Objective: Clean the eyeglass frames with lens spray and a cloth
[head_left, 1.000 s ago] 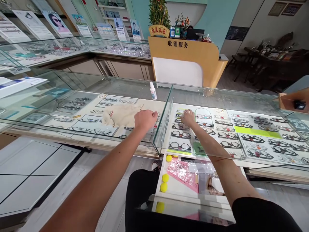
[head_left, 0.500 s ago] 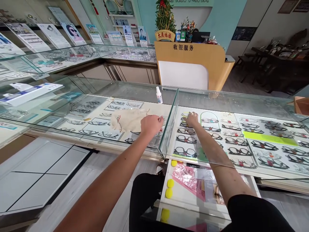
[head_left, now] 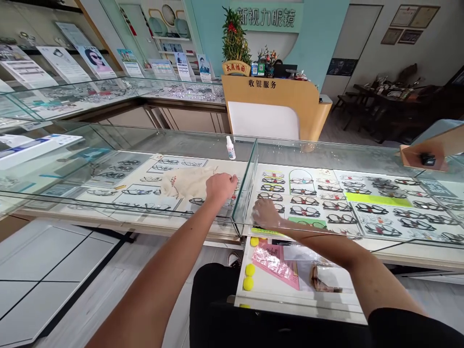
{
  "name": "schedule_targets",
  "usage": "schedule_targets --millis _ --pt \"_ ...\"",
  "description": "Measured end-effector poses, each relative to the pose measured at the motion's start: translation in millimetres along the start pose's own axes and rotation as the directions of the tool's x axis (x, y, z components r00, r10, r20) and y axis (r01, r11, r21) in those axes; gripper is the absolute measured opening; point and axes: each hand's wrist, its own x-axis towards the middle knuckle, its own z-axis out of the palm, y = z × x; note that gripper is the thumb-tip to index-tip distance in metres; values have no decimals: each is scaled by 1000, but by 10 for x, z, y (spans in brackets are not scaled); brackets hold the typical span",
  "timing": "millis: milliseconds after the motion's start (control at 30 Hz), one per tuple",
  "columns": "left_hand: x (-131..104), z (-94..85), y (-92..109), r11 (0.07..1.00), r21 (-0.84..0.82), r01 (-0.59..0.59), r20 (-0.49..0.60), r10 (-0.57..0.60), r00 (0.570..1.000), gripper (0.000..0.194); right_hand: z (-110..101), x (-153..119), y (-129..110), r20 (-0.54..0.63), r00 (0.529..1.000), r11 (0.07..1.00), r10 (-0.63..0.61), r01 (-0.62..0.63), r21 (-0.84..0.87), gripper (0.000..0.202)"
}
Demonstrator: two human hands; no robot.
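Note:
My left hand (head_left: 220, 187) is closed, at the right end of the left display case, beside a crumpled cream cloth (head_left: 186, 182); whatever its fingers pinch is too small to make out. Inside the right case, my right hand (head_left: 266, 212) is over the leftmost column of eyeglasses (head_left: 270, 196), near the front glass. Its fingers point down and left, and their tips are partly hidden behind the hand and glass. A white spray bottle (head_left: 231, 148) stands upright behind the cloth.
A glass divider (head_left: 245, 186) rises between my hands. Below my right arm an open drawer (head_left: 239, 290) holds a pink packet (head_left: 277, 263) and plastic bags. More glasses lie in rows to the right. A wooden box (head_left: 422, 154) sits at the far right.
My right hand has moved from the back of the leftmost column toward its front, uncovering the rear glasses. My left hand stays near the cloth. The view has tilted up and shifted right.

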Motion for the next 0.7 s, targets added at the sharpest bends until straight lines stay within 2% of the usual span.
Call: schedule_targets --millis 100,167,233,333,400,500,600,700 --pt "-3 5 0 1000 -1 -17 -3 17 1000 63 -115 -683 -269 96 989 993 -109 103 64 27" --pt "-17 11 1 999 -5 -45 -20 45 999 61 -351 -1177 -343 180 960 971 -216 193 140 32" --pt "-37 19 8 996 -13 -83 -50 83 995 56 -642 -1674 -353 221 941 961 -257 225 160 41" --pt "-54 39 19 977 -26 -213 -132 208 969 46 -917 -2353 -330 217 946 963 -242 207 172 50" --pt "-48 60 24 952 -34 -306 -149 298 943 48 -873 -2713 -324 137 964 970 -226 210 122 59" --pt "-10 99 24 933 -49 -358 -85 353 932 58 -536 -3043 -331 -39 979 980 -198 196 -43 71" --pt "27 134 21 931 -57 -360 10 362 932 68 -188 -3108 -325 -164 973 972 -164 131 -194 68" --pt "3 159 2 928 -67 -365 101 371 923 77 -58 -3012 -283 -242 961 968 -134 74 -240 70"
